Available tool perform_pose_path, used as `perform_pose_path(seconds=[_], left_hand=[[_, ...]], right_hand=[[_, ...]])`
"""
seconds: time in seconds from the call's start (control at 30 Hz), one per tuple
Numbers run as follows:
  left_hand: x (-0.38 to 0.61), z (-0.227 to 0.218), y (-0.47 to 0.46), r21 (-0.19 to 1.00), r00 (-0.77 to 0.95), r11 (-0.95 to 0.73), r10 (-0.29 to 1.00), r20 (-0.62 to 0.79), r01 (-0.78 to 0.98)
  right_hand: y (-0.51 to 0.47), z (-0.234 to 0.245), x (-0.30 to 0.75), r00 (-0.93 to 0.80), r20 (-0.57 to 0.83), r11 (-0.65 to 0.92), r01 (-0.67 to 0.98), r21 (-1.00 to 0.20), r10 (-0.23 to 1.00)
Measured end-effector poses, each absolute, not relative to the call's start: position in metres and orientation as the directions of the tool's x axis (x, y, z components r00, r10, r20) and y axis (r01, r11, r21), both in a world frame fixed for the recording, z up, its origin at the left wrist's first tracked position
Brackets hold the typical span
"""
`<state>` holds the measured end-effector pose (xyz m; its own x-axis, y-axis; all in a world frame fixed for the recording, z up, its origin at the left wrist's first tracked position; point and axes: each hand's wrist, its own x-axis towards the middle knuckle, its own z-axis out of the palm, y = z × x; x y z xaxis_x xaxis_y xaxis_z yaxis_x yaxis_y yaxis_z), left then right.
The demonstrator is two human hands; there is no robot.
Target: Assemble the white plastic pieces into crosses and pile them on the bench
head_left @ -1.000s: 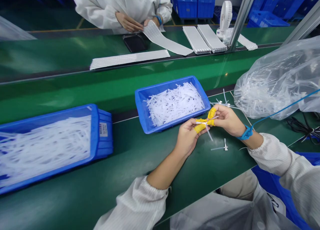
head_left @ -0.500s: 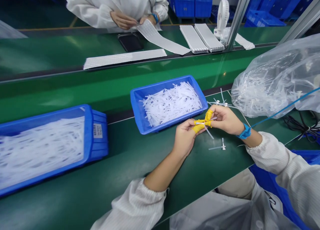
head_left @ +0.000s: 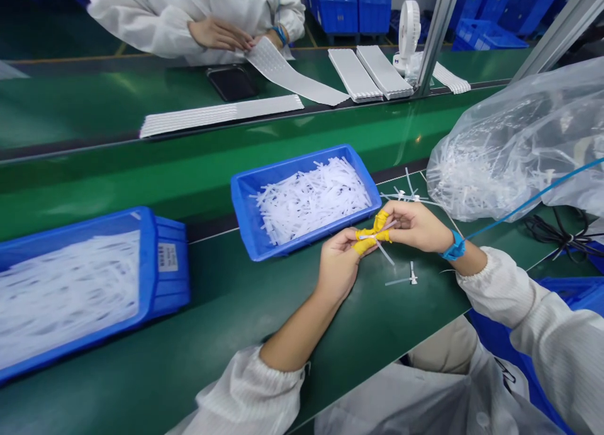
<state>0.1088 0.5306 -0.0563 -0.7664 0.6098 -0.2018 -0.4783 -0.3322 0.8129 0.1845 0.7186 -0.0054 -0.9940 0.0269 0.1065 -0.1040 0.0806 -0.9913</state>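
My left hand point(head_left: 340, 262) and my right hand point(head_left: 415, 224) meet above the green bench, with yellow covers on the thumbs and fingertips. Pinched between them is a small white connector with thin clear tubes point(head_left: 385, 254); one tube sticks out toward me, and the fingers hide most of the connector. Below my right hand, a similar tube-and-connector piece point(head_left: 412, 276) lies on the bench. More such pieces point(head_left: 406, 196) lie just beyond my right hand. A blue bin point(head_left: 243, 218) full of short white tube pieces point(head_left: 316, 196) stands beyond my left hand.
At the left is a larger blue bin point(head_left: 172, 277) of longer white tubes. A clear plastic bag point(head_left: 500, 152) of parts and a black cable point(head_left: 564, 233) lie at the right. Across the green divider, a co-worker's hands point(head_left: 221, 35) handle a white perforated strip point(head_left: 297, 79) near a dark tray point(head_left: 231, 84).
The whole view has shifted slightly, so things appear a little farther left. My hands keep the same pinch on the connector. The co-worker's hand has flattened over the strip.
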Motion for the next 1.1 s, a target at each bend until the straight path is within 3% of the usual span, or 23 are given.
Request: perform_pose_path(seconds=[0.27, 0.8, 1.1], left_hand=[[0.109, -0.0558, 0.5322, 0.814, -0.772, -0.343, 0.607, -0.188, -0.468], [0.1103, -0.0571, 0.5326, 0.824, -0.775, -0.332, 0.603, -0.189, -0.459], [0.109, -0.0509, 0.5305, 0.792, -0.733, -0.35, 0.657, -0.173, -0.5]], right_hand=[[0.7166, -0.0124, 0.1846, -0.976, 0.211, 0.111, -0.204, -0.973, 0.048], [0.7192, -0.0131, 0.1845, -0.986, 0.168, 0.2, -0.161, -0.966, 0.019], [0.7127, -0.0091, 0.1849, -0.928, 0.349, 0.285, -0.302, -0.91, 0.131]])
